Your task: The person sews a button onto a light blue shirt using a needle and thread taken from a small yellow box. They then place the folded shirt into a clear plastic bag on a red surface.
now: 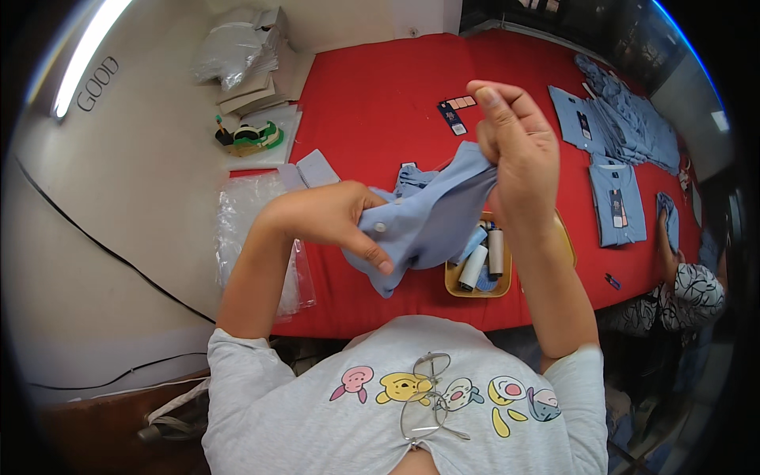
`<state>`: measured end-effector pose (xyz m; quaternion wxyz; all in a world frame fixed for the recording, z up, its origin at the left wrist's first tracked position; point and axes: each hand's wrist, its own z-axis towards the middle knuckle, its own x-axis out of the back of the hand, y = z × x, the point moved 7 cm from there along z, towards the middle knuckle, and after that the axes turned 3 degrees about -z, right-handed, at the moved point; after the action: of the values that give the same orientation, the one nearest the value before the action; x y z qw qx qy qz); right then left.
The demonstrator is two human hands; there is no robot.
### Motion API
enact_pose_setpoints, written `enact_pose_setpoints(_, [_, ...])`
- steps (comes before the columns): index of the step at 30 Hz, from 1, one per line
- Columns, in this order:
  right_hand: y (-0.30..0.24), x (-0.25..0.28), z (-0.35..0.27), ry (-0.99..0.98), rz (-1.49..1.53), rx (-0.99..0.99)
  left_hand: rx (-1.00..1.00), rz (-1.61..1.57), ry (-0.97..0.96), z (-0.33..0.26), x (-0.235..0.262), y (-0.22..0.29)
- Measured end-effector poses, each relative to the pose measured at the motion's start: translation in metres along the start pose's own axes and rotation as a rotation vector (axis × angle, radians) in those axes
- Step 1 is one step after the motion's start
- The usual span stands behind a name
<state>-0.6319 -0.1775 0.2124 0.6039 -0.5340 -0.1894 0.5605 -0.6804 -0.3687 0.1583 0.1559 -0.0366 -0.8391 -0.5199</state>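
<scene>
A light blue buttoned shirt, partly bunched, is stretched in the air between my hands over the red table. My left hand is closed on its left part, thumb in front, beside white buttons. Higher up, my right hand has the fabric's upper right corner against its palm and lower fingers. Its thumb and index finger are pinched together at the top; whether they grip something thin, I cannot make out. Below the fabric stands a yellow tray with thread spools in it, partly hidden by my right forearm.
Dark tags lie on the red table. Clear plastic bags, a green tape dispenser and stacked packaging line the left side. Folded blue shirts lie right, near another person's arm and a small snipper.
</scene>
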Motion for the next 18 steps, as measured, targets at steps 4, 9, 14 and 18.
enact_pose_setpoints(4, [-0.033,-0.003,0.01,-0.092,-0.047,0.034,0.006,-0.271,-0.136,-0.025,-0.02,-0.02])
enact_pose_setpoints(9, [-0.012,-0.016,0.004,-0.185,-0.121,-0.083,-0.113,-0.865,-0.133,-0.027,-0.073,-0.085])
enact_pose_setpoints(14, [0.052,0.019,-0.007,-0.179,-0.512,-0.147,-0.085,-0.936,0.063,0.006,-0.102,-0.103])
enact_pose_setpoints(18, [0.107,0.064,-0.047,-0.164,-0.797,-0.263,-0.027,-1.214,0.283,0.019,-0.125,-0.134])
